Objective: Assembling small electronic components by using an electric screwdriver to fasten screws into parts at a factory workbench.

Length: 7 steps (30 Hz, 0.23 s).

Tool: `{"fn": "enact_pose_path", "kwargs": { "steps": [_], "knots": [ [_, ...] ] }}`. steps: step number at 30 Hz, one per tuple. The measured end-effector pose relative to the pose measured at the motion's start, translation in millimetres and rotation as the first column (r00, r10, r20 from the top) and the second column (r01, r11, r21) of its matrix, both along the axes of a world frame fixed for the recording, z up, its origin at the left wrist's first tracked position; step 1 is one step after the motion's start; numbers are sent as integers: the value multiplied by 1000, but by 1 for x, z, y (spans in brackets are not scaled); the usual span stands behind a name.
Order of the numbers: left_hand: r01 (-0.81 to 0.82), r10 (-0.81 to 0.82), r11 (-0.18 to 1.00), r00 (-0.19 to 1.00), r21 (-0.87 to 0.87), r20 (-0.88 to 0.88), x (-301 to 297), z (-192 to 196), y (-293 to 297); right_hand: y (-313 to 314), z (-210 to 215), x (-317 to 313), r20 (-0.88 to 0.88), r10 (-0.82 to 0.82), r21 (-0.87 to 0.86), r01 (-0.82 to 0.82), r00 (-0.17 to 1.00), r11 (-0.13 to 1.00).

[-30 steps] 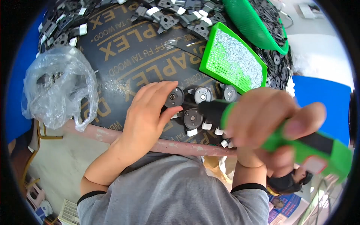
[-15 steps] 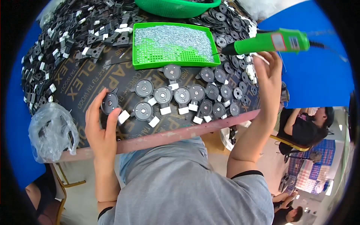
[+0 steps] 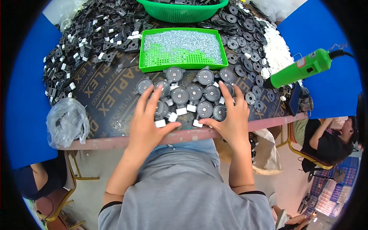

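Observation:
Several round black assembled parts with screw heads on top and white tabs lie bunched near the table's front edge. My left hand lies along the left side of the bunch, thumb stretched inward and fingertips against the parts. On the opposite side, my right hand has its fingers spread, with fingertips and thumb at the outer parts. Both hands are open, and the parts between them rest on the table. A green electric screwdriver hangs tilted at the right, apart from my hands.
Behind the bunch is a green tray of small silvery screws, with a green basket beyond. Black brackets are heaped left, black discs and white pieces right. A plastic bag lies front left. Other people sit nearby.
My left hand has moved right and my right hand has come down and left from beside the screwdriver. The round parts are closer together; the screwdriver now hangs farther right, tip lower.

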<state>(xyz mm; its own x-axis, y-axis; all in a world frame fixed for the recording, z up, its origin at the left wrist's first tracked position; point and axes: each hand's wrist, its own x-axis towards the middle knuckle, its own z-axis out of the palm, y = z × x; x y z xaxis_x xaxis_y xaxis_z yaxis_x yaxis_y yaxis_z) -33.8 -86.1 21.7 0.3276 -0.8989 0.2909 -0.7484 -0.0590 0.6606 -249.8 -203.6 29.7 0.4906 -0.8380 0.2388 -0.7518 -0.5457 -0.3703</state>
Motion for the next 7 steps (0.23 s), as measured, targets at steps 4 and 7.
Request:
{"fn": "enact_pose_path", "kwargs": {
  "steps": [4, 7],
  "knots": [
    [34, -32, 999, 996, 18, -82, -22, 3, -16, -8, -10, 3, 46, 79, -14, -79, 996, 997],
    [2, 6, 999, 983, 43, -183, -28, 5, -29, -18, -18, 1, 148, 154, 36, -161, 977, 986]
  ]
}}
